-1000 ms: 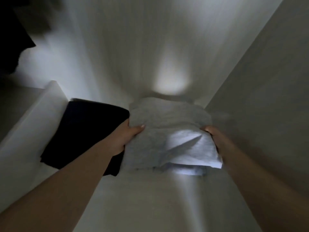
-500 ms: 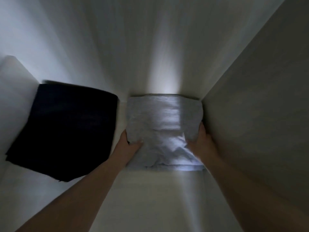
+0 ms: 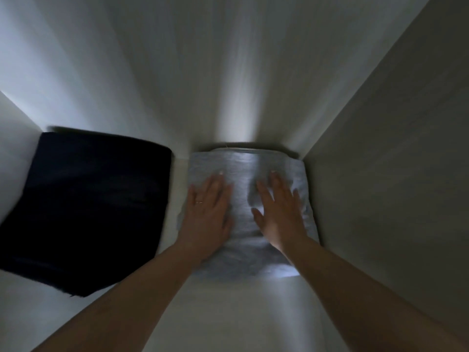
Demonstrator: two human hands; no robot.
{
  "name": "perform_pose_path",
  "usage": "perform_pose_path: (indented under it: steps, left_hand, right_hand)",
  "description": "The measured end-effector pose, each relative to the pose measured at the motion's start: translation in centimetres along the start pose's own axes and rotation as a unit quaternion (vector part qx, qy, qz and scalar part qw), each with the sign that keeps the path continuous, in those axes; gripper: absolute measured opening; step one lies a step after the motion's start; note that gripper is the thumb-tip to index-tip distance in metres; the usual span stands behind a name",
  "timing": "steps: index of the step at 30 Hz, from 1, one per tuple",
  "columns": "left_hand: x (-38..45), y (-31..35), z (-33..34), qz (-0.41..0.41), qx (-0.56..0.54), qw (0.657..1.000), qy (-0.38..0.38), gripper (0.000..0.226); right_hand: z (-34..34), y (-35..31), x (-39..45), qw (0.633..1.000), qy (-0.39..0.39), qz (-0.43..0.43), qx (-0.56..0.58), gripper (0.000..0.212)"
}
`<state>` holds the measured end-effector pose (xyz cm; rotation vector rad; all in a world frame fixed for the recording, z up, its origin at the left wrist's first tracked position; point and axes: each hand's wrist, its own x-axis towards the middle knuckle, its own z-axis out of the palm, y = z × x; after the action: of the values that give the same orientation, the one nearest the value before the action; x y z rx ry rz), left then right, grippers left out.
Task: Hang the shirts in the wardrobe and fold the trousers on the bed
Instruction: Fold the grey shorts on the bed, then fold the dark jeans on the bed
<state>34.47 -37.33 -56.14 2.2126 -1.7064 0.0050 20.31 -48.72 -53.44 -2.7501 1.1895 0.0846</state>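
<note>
A folded light grey garment (image 3: 243, 168) lies on a white wardrobe shelf (image 3: 228, 313), pushed into the back right corner. My left hand (image 3: 208, 212) lies flat on its left half with straight fingers. My right hand (image 3: 279, 212) lies flat on its right half, fingers spread. Both palms press down on the cloth. A folded dark navy garment (image 3: 88, 212) lies to the left on the same shelf, a narrow gap apart from the grey one.
The wardrobe's right side panel (image 3: 393, 186) stands right beside the grey garment. The back wall (image 3: 203, 72) rises behind both piles. A white panel (image 3: 12, 135) borders the dark garment on the left. The light is dim.
Both hands carried the grey garment to the back of the shelf, set it down, let go of its sides and now lie flat on top of it.
</note>
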Motion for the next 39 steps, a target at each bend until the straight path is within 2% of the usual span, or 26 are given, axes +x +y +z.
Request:
perform_pose_path:
  steps: [3, 7, 10, 13, 15, 16, 18, 19, 21, 22, 24, 26, 28, 30, 34, 36, 39]
  left_hand:
    - [2.0, -1.1, 2.2, 0.048, 0.074, 0.995, -0.041, 0.075]
    - [3.3, -3.6, 4.5, -0.044, 0.048, 0.996, -0.063, 0.092]
    - [4.2, -3.9, 4.6, -0.078, 0.029, 0.989, -0.123, 0.104]
    - [4.8, -3.1, 3.5, -0.093, 0.021, 0.976, -0.195, 0.103]
    - [4.7, -2.3, 1.8, -0.124, -0.032, 0.969, -0.210, 0.094]
    - [4.3, -1.9, 0.8, -0.146, -0.072, 0.965, -0.204, 0.085]
    - [2.5, -1.2, -2.3, -0.229, -0.196, 0.938, -0.170, 0.059]
    - [1.3, -0.9, -4.2, -0.284, -0.267, 0.908, -0.157, 0.046]
    - [-1.4, -0.6, -7.7, -0.349, -0.365, 0.851, -0.144, 0.027]
    - [-3.2, -0.8, -9.6, -0.359, -0.370, 0.847, -0.134, 0.023]
    - [-6.0, -1.4, -12.9, -0.367, -0.365, 0.849, -0.102, 0.020]
    - [-9.1, -2.1, -16.5, -0.391, -0.393, 0.831, -0.052, 0.019]
    - [-12.2, -2.5, -20.2, -0.429, -0.430, 0.795, 0.014, 0.014]
    - [-15.8, -2.5, -24.1, -0.474, -0.461, 0.743, 0.107, 0.014]
    - [-22.6, -0.1, -31.9, -0.499, -0.480, 0.668, 0.273, 0.017]
    - [-26.7, 2.1, -35.7, -0.495, -0.476, 0.641, 0.344, 0.013]
    - [-32.2, 5.3, -40.4, -0.470, -0.463, 0.626, 0.415, 0.014]
  right_hand:
    - [2.3, 0.1, 1.5, 0.999, 0.022, -0.019, -0.026, 0.067]
    - [4.7, 3.1, 3.1, 0.998, 0.056, 0.018, -0.034, 0.075]
    - [5.0, 3.8, 3.4, 0.999, 0.009, 0.039, -0.025, 0.085]
    - [3.7, 3.6, 3.9, 0.997, -0.066, 0.039, -0.023, 0.082]
    - [2.0, 2.8, 4.1, 0.996, -0.038, 0.064, 0.051, 0.072]
    - [1.0, 2.2, 3.7, 0.986, -0.001, 0.096, 0.137, 0.059]
    - [-1.0, -0.1, 2.0, 0.935, 0.055, 0.150, 0.317, 0.030]
    - [-2.0, -1.4, 1.1, 0.908, 0.060, 0.162, 0.381, 0.022]
    - [-3.4, -3.7, -1.1, 0.885, 0.063, 0.149, 0.437, 0.015]
    - [-4.1, -5.2, -2.1, 0.879, 0.060, 0.129, 0.456, 0.014]
    - [-5.5, -7.7, -3.6, 0.868, 0.052, 0.092, 0.485, 0.016]
    - [-7.5, -11.0, -5.1, 0.858, 0.038, 0.050, 0.510, 0.023]
    - [-9.8, -14.6, -6.7, 0.834, 0.003, 0.005, 0.552, 0.030]
    - [-12.4, -18.6, -8.6, 0.811, -0.053, -0.058, 0.579, 0.030]
    - [-17.5, -25.6, -13.2, 0.783, -0.127, -0.190, 0.578, 0.027]
    - [-19.8, -29.1, -16.5, 0.763, -0.160, -0.251, 0.573, 0.027]
    - [-22.6, -33.5, -21.8, 0.725, -0.192, -0.345, 0.564, 0.029]
